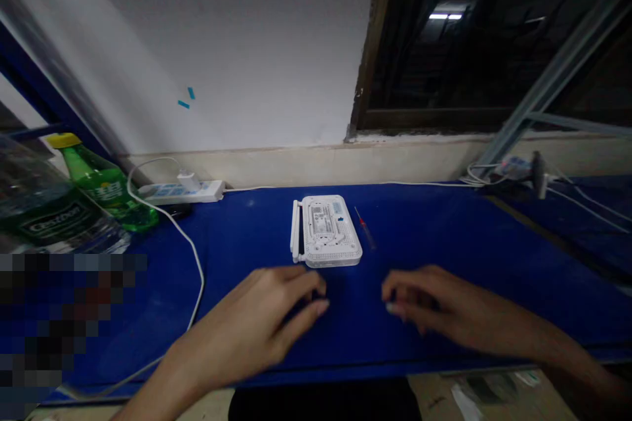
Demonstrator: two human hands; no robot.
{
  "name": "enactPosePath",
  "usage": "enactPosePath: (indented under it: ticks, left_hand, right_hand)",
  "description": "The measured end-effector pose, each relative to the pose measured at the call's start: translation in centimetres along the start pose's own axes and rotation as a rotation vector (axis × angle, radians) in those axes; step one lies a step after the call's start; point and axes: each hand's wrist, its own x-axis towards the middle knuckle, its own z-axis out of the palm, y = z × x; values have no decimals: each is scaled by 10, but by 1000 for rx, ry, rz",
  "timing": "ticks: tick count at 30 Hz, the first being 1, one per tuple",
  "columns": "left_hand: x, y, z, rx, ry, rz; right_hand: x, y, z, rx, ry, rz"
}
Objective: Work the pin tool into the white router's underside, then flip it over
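Note:
A white router (326, 230) lies upside down on the blue table (444, 243), its antennas folded along its left side. A small screwdriver with a red mark (364, 227) lies just right of it. My left hand (261, 322) rests on the table in front of the router, fingers curled loosely and pointing right, holding nothing. My right hand (429, 306) rests palm down to the right, fingers curled toward the left, with a small pale thing at the fingertips that I cannot make out. Both hands are a short way in front of the router and do not touch it.
A white power strip (182, 192) with a plug sits at the back left, its cable (197, 270) looping toward the front edge. A green bottle (106, 187) and a clear container (39, 210) stand at the far left. More cables and a plug (518, 170) lie at the back right.

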Motion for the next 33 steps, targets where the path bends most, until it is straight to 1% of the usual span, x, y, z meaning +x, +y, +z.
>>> enactPosePath:
  ticks: [1,2,3,4,5,6,8,10,13,15,18,20,23,24,25,26,28,30,33]
  left_hand:
    - [24,-1,-4,106,106,33]
    - [47,-5,-5,221,196,53]
    - [69,-10,-4,316,265,63]
    - [87,-16,-1,374,317,75]
    - [102,-23,2,404,346,94]
    - [113,-28,6,423,348,124]
    - [123,-37,15,425,334,179]
    - [121,-41,24,395,312,212]
    - [111,-47,33,359,253,216]
    - [108,-52,37,361,221,210]
    - [108,-60,40,374,212,199]
    - [110,-63,40,368,209,185]
    - [112,-66,37,350,195,181]
    - [112,-66,35,348,187,186]
    - [112,-67,34,349,179,192]
    - [112,-68,33,352,172,197]
    - [112,-70,30,359,165,198]
    - [112,-73,28,359,162,193]
    - [112,-79,24,351,148,197]
  right_hand:
    - [27,-6,-19,-38,76,-48]
    - [54,-8,-35,-90,139,-58]
    - [79,-6,-46,-156,252,-46]
    - [101,-2,-54,-231,333,-1]
    - [119,4,-57,-304,396,64]
    - [132,10,-56,-351,419,128]
    - [147,20,-48,-366,412,151]
    - [148,24,-37,-364,398,160]
    - [140,23,-26,-333,403,178]
    - [136,23,-25,-289,418,187]
    - [134,28,-30,-183,403,178]
    - [132,33,-35,-51,367,151]
    - [124,36,-45,305,322,70]
    - [120,35,-50,404,305,38]
    - [115,33,-55,446,279,9]
    - [110,31,-61,422,251,-15]
    - [100,23,-73,278,167,-54]
    - [93,14,-85,164,75,-58]
    - [91,-5,-97,12,-83,-117]
